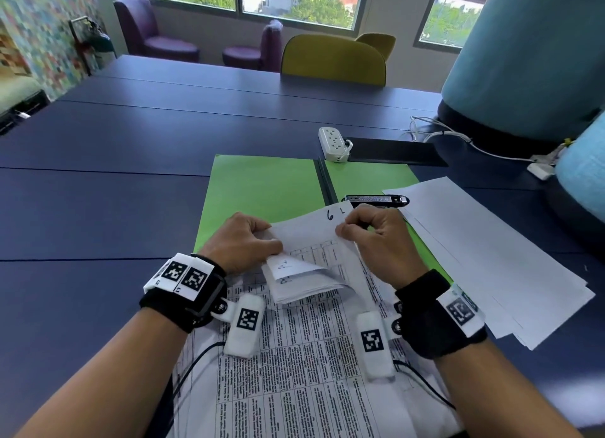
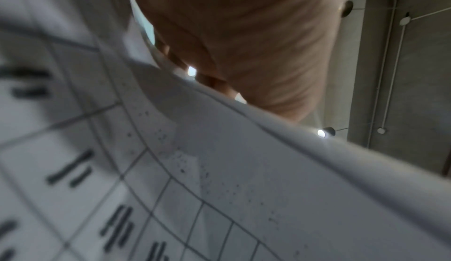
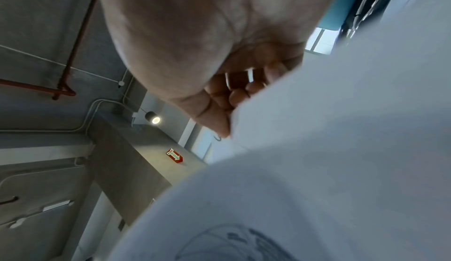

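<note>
Now I'm pinching the folded-back white printed paper sheets [image 1: 307, 234] with both hands.
My left hand [image 1: 244, 241] is curling round their left fold, my right hand [image 1: 376, 238] is nipping the top edge between thumb and forefinger, partly over the open green card folder [image 1: 262, 189].

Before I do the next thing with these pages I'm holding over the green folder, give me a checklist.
1. Left hand pinches the pages at their left edge: ok.
2. Right hand pinches the top right corner: ok.
3. Pages squared up: not ok, the lower ones curl and fan out.
4. Green folder lying open under the pages: ok.
5. Stapler close by, beyond the right hand: ok.
6. Page order: cannot tell, only a handwritten 6 is readable.
</note>
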Motion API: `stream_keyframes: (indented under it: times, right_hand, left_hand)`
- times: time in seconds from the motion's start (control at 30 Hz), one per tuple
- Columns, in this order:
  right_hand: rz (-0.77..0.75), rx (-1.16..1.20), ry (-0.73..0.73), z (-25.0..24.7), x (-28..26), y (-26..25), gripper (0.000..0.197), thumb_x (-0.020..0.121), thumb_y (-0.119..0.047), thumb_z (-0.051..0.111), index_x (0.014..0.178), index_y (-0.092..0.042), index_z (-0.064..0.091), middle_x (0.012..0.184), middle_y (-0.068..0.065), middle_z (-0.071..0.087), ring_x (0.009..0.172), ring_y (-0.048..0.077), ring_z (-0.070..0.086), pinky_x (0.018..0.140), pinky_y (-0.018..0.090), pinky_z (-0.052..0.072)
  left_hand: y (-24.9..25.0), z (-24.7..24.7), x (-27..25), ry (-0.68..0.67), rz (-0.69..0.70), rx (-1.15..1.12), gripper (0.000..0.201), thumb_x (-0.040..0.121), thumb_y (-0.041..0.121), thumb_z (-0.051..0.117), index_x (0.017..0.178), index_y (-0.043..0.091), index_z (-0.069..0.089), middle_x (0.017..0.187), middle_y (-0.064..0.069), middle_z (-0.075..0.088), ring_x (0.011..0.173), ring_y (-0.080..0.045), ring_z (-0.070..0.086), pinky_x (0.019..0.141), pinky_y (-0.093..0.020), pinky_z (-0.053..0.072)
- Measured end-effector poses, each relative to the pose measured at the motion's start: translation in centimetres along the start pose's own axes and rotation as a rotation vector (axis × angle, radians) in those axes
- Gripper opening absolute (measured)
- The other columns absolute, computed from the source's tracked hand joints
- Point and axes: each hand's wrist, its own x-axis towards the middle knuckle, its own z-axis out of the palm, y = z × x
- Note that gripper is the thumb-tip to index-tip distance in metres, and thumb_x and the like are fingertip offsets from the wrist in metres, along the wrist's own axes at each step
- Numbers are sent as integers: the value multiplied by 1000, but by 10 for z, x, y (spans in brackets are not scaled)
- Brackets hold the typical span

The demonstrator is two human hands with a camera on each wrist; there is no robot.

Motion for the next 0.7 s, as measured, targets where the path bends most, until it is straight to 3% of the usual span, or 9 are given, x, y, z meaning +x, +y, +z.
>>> stream_keyframes:
  times: [0.07, 0.13, 0.27, 0.3, 0.4, 0.43, 0.53, 0.6, 0.7]
  right_hand:
    - [-17, 28, 98, -3, -1, -2, 20, 87, -7, 70, 69, -1, 64, 66, 4, 55, 58, 8, 45, 56, 14, 39]
    - [-31, 11, 60, -9, -1, 2, 26, 89, -13, 70, 67, -1, 61, 64, 7, 52, 57, 10, 43, 54, 18, 38]
    - [90, -307, -479, -29, -5, 13, 30, 88, -34, 71, 76, -7, 68, 67, 11, 63, 56, 23, 46, 57, 33, 44]
    - [90, -316, -471, -32, -5, 16, 28, 90, -32, 70, 77, -7, 70, 64, 5, 61, 53, 19, 45, 55, 32, 43]
    - [18, -216, -168, -38, -4, 22, 20, 90, -26, 70, 75, -13, 73, 58, -7, 58, 50, 6, 43, 50, 20, 35]
    - [22, -225, -187, -41, -4, 25, 21, 89, -30, 71, 76, -13, 73, 62, -3, 61, 52, 8, 45, 51, 20, 38]
    - [141, -348, -478, -46, -10, 31, 26, 90, -39, 68, 84, -16, 76, 78, 6, 73, 63, 29, 62, 61, 37, 54]
    - [120, -333, -349, -50, -9, 28, 24, 93, -26, 66, 79, -10, 75, 68, 4, 69, 56, 23, 56, 54, 30, 48]
    - [22, -245, 137, -60, 0, 19, 25, 90, -14, 68, 69, 1, 68, 55, 2, 50, 49, 8, 38, 45, 23, 31]
  left_hand:
    - [0, -1, 0, 12, -7, 5, 7, 79, 18, 73, 78, 12, 78, 70, 5, 75, 63, -7, 64, 64, -25, 49]
    - [1, -2, 0, 19, -8, 13, 7, 79, 18, 75, 77, 13, 78, 70, 6, 75, 63, -7, 63, 62, -24, 47]
    - [1, -3, 0, 25, -13, 37, 10, 78, 20, 77, 71, 13, 78, 64, 6, 72, 59, -7, 60, 61, -22, 46]
    - [1, -3, 1, 31, -17, 39, 11, 78, 20, 77, 70, 12, 78, 61, 6, 69, 58, -8, 57, 61, -23, 45]
    - [1, -4, 3, 55, -38, 45, 18, 76, 22, 79, 69, 6, 76, 58, 2, 62, 55, -12, 52, 59, -27, 42]
    - [0, -4, 3, 56, -44, 46, 21, 76, 23, 79, 69, 4, 75, 58, 0, 61, 55, -13, 51, 58, -28, 42]
    - [0, -4, 3, 49, -34, 47, 24, 76, 24, 79, 71, 1, 73, 60, -3, 61, 55, -14, 51, 58, -29, 41]
    - [0, -4, 4, 60, -39, 58, 21, 75, 24, 80, 70, 4, 76, 60, -2, 64, 54, -13, 53, 57, -27, 42]
    - [-2, -4, 4, 78, -57, 60, 23, 75, 22, 80, 60, 6, 72, 53, 4, 61, 49, -11, 51, 55, -27, 41]
